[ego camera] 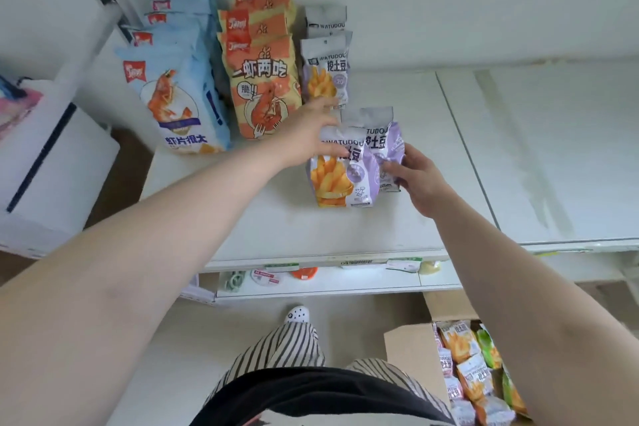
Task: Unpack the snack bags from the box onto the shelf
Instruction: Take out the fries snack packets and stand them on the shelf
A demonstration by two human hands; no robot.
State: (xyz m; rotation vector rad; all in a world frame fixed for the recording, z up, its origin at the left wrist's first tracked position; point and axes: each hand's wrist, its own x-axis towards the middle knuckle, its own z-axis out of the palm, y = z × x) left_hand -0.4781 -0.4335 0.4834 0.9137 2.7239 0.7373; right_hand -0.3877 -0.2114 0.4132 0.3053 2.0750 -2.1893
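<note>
White shelf [345, 228]: broad, flat board filling the centre of the view, a second panel adjoining toward 3 o'clock.

Cardboard box [411, 353]: on the floor at 5 o'clock, flaps open, holding more snack bags [463, 360] in orange, purple and green.

Blue prawn-cracker bags [176, 79]: row of four standing upright at 10 o'clock on the shelf.

Orange prawn bags [262, 79]: row of three, just beside the blue ones toward 11 o'clock.

Purple fries bags at back [326, 62]: two upright, at 12 o'clock, just beside the orange row.

Front purple fries bag [342, 176]: upright at shelf centre, overlapping a second one.

Rear purple fries bag [383, 145]: just behind and toward 3 o'clock of the front one.

Left hand [307, 135]: reaching in from 8 o'clock, fingers curled over the top edge of the front bag, gripping it.

Right hand [418, 173]: coming from 4 o'clock, fingers pinching the lower side of the rear bag.
</note>
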